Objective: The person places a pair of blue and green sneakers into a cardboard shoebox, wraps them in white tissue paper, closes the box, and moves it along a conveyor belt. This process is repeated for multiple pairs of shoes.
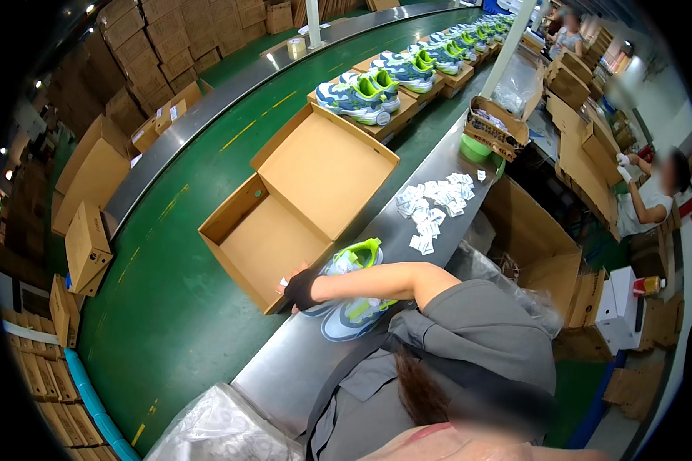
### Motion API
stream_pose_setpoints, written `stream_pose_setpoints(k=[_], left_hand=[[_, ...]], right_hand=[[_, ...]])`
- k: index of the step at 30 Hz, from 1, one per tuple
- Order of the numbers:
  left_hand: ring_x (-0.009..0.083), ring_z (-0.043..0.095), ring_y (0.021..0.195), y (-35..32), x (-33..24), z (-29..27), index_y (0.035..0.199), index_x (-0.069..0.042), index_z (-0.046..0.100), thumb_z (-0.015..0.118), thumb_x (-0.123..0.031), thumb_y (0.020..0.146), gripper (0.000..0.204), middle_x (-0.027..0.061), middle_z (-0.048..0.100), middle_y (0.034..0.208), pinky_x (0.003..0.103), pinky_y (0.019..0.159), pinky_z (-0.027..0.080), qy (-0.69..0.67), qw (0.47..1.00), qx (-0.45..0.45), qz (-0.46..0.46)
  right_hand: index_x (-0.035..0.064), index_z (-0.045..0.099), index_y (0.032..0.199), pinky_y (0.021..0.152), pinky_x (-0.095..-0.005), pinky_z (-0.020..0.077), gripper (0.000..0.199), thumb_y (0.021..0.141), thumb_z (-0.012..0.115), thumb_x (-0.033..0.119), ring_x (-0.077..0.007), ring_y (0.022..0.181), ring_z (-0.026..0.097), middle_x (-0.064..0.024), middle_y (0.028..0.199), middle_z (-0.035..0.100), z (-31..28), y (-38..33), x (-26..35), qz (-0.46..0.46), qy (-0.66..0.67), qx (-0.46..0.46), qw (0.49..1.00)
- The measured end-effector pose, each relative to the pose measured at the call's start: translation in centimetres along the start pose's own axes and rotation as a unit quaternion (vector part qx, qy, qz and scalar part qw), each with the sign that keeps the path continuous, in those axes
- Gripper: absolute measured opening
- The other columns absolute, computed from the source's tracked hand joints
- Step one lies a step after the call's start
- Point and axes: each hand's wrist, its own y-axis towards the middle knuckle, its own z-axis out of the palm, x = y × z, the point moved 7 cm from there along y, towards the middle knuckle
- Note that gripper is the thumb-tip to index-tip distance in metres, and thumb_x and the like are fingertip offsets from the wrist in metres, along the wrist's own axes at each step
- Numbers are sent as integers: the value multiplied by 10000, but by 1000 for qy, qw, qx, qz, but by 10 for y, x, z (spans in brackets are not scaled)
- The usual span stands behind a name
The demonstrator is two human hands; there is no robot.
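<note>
My right arm [377, 282] reaches leftward across a pair of blue, white and lime-green sneakers [354, 316], hiding part of them. The sneakers lie side by side on the metal ledge. A black fingerless glove covers my right hand [300, 290], which is closed over the near side wall of an open brown shoebox [273, 223]. A small white piece shows at its fingertips; I cannot make out exactly what it is. The box has its lid folded back, and its visible inside is bare cardboard. My left hand is not in view.
Small white sachets [430, 203] lie scattered on the metal ledge [284, 369], near a green bowl [475, 147] and a carton. Sneakers on boxes [361, 96] line the green conveyor belt [161, 276]. Clear plastic [223, 426] is at lower left. A co-worker [653, 196] handles cardboard at right.
</note>
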Motion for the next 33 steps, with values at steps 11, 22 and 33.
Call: stream_pose_setpoints(k=[11, 22, 33], left_hand=[[244, 528, 1024, -99, -208, 266, 1248, 14, 302, 420, -138, 901, 397, 178, 485, 1162, 335, 821, 451, -253, 845, 441, 167], [357, 207, 1279, -73, -102, 320, 1287, -106, 377, 608, -390, 757, 644, 194, 249, 1368, 640, 942, 129, 377, 751, 222, 495], [351, 340, 1196, -12, 50, 326, 1373, -181, 174, 583, -548, 746, 834, 206, 226, 1364, 545, 899, 318, -188, 790, 468, -349]], right_hand=[[8, 335, 1258, 989, -327, 285, 636, 769, 613, 304, -291, 1163, 379, -189, 1286, 320, -127, -17, 46, -165, 409, -461, 770], [-23, 387, 1164, 891, -357, 379, 512, 756, 637, 156, -245, 971, 484, -161, 1108, 475, -184, -207, -229, 176, 250, -845, 439], [18, 206, 1335, 992, -436, 250, 833, 732, 596, 440, -358, 1220, 312, -230, 1337, 284, -115, -253, -296, 397, 246, -644, 605]])
